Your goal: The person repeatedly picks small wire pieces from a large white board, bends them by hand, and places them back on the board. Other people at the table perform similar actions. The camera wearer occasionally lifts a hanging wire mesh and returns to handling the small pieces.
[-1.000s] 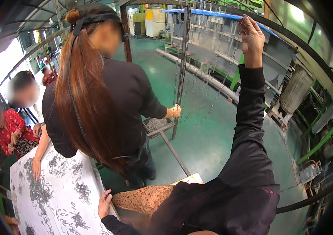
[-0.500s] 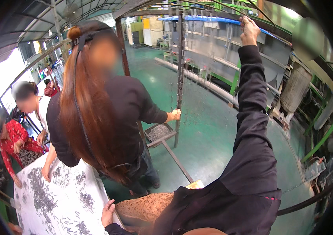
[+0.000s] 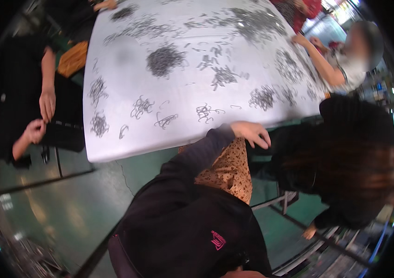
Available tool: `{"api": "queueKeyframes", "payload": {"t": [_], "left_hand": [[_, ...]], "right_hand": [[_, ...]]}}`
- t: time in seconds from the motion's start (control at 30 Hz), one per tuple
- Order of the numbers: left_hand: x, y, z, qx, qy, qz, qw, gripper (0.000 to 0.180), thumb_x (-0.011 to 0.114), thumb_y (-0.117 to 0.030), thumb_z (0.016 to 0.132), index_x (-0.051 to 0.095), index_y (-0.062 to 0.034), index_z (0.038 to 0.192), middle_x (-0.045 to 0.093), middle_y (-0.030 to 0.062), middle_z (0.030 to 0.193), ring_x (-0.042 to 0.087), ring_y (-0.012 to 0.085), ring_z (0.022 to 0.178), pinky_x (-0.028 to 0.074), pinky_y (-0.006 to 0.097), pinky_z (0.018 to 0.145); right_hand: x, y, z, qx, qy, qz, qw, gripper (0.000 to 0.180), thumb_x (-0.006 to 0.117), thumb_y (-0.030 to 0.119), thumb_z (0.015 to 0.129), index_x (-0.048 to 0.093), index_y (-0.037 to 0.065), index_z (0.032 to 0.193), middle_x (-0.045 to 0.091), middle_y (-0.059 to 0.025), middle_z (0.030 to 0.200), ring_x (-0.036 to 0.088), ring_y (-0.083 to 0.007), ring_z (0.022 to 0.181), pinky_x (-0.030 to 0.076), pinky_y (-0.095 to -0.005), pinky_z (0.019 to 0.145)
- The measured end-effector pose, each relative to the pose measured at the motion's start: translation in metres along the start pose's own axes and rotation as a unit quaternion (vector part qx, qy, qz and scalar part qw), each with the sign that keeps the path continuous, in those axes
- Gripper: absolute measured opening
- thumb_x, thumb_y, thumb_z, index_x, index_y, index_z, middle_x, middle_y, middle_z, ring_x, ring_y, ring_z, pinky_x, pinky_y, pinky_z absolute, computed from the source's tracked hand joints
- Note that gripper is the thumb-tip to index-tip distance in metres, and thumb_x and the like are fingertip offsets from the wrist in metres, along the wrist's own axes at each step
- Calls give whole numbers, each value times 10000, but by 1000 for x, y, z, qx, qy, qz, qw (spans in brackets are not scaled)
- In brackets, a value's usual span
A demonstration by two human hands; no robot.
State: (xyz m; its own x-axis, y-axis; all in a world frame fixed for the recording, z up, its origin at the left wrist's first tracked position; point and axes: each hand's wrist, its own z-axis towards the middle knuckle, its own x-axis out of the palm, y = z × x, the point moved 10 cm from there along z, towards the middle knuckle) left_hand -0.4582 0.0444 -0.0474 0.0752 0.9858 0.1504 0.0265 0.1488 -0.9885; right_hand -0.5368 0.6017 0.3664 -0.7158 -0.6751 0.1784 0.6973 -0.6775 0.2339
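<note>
My left hand (image 3: 252,134) reaches across in front of me at the near edge of a white-covered table (image 3: 136,146). Its fingers are apart and slightly bent, with nothing visible in them. Closest to it on the tabletop lies a small cluster of thin, dark, curved wire-like pieces (image 3: 204,112). A denser heap of such pieces (image 3: 164,60) sits farther back, and a larger pile (image 3: 262,97) lies to the right. My right hand is out of view.
A long-haired person in black (image 3: 345,157) stands close on my right, one hand (image 3: 309,231) by a dark metal bar. At the left, another person's hands (image 3: 41,118) are together beside the table. A person in white (image 3: 345,74) works at the right side. Green floor (image 3: 62,199) shows below.
My view has swung left from the metal frame to the table. My raised right hand has left the view. My left hand is still near the table edge.
</note>
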Motion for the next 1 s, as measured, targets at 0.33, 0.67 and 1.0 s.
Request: {"api": "queueKeyframes", "payload": {"t": [0.33,0.67,1.0], "left_hand": [[-189,-102,-250,-26,-636,434,638,127,682,-133,797,710,-17,842,687,155,805,645,296,691,510,358,664],[-265,-82,-210,-30,-251,759,599,96,526,-117,813,605,-86,860,546,55,943,536,227,1019,500,346,788],[-249,-148,-216,82,-533,549,639,101,584,-89,883,624,-27,952,602,130,880,580,319,868,477,395,736]], "right_hand": [[170,221,-133,-32,105,276,955,153,572,35,929,666,-85,916,658,-157,1002,671,-219,813,587,-292,719],[268,341,-211,-16,284,499,819,233,449,-42,833,613,-93,992,573,-205,959,566,-317,897,497,-405,772],[395,473,-552,-18,707,485,514,248,595,-30,806,677,5,1037,612,-140,854,581,-298,809,473,-335,738]]}}
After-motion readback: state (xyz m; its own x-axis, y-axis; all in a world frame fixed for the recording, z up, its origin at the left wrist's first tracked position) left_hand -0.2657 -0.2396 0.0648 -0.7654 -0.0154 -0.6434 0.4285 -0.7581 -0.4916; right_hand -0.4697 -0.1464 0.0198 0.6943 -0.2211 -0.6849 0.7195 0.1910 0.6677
